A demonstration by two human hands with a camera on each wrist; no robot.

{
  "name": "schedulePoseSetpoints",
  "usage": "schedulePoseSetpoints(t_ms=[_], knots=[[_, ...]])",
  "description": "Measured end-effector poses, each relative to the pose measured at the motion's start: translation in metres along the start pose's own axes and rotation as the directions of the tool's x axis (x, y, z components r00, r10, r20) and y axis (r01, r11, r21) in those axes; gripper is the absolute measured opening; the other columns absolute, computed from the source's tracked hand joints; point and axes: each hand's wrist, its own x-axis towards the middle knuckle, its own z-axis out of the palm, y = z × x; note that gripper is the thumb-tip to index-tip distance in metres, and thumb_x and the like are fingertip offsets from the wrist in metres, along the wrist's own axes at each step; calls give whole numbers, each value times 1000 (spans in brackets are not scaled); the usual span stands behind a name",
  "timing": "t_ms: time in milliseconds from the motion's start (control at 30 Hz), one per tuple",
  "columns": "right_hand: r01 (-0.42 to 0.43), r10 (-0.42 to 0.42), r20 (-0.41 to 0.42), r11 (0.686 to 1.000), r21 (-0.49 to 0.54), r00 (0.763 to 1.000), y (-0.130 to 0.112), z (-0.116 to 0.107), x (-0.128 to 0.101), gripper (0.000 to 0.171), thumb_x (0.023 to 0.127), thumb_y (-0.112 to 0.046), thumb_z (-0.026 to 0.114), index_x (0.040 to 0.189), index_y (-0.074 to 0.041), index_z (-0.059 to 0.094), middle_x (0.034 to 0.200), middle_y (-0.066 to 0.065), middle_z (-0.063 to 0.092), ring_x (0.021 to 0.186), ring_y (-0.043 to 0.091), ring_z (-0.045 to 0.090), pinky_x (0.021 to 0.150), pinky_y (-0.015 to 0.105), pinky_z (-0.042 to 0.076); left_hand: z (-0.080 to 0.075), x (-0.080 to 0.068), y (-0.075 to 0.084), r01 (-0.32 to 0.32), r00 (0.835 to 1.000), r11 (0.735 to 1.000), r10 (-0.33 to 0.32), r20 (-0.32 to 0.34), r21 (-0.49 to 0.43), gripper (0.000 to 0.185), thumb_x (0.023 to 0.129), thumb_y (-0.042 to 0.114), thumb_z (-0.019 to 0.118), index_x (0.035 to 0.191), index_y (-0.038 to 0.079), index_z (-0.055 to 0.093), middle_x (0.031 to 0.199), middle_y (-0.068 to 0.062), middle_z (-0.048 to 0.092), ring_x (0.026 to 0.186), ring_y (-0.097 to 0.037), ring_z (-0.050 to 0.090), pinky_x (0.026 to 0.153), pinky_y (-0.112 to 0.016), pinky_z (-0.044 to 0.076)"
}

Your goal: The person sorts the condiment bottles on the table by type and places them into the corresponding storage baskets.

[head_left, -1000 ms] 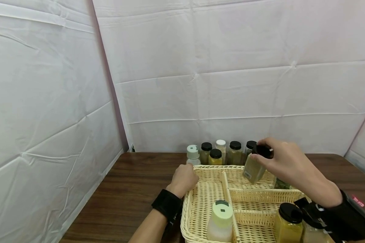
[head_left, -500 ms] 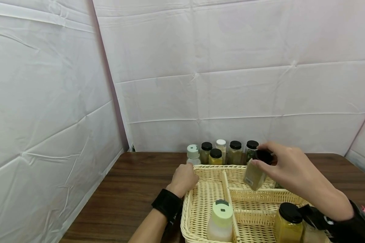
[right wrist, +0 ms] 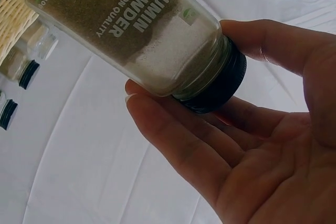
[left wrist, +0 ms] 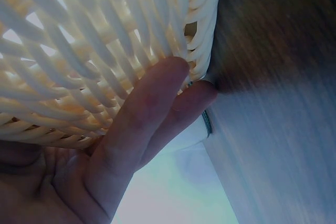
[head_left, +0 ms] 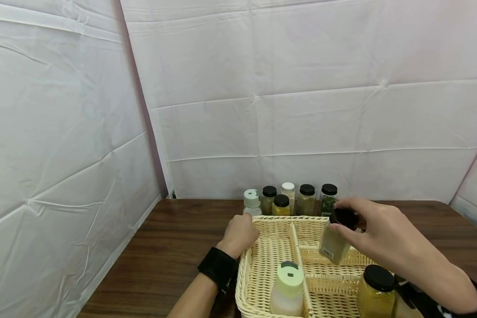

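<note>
My right hand (head_left: 385, 234) pinches a cumin powder jar (head_left: 335, 243) by its black lid, thumb on one side and fingers on the other. The jar hangs tilted over the wicker basket (head_left: 244, 278), above its right-hand compartments. In the right wrist view, the cumin powder jar (right wrist: 121, 24) shows its white lettering and brown powder. My left hand (head_left: 238, 236) grips the basket's left side near the far corner. In the left wrist view, fingers of the left hand (left wrist: 139, 124) lie against the outer weave.
A green-capped bottle (head_left: 288, 291) stands in the basket's left compartment. A yellow-filled jar (head_left: 376, 293) sits front right, with another jar partly hidden beside it. Behind the basket, several jars (head_left: 306, 201) and a pale-capped bottle (head_left: 252, 201) line the brown table (head_left: 175, 247).
My right hand has drawn the cumin powder jar nearer and lower, from over the far compartment toward the middle one. The left hand stays on the basket.
</note>
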Motion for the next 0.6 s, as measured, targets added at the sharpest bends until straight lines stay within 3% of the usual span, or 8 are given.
schedulePoseSetpoints(t_ms=[233, 600], knots=[[0, 1, 20, 1000, -12, 1000, -2, 2, -7, 44, 92, -24, 87, 129, -6, 71, 102, -4, 73, 76, 7, 59, 59, 31, 47, 0, -1, 1, -2, 1000, 1000, 2, 3, 6, 12, 97, -2, 66, 105, -10, 65, 74, -14, 55, 63, -24, 55, 60, -36, 44], [-1, -1, 59, 1000, 22, 998, -1, 6, -16, 45, 91, -25, 88, 129, -8, 71, 109, -4, 75, 86, 11, 69, 64, 32, 53, 0, -1, 0, -10, 1000, 1000, 10, -3, -12, 9, 96, -3, 65, 103, -10, 64, 72, -14, 53, 60, -23, 52, 58, -35, 41]])
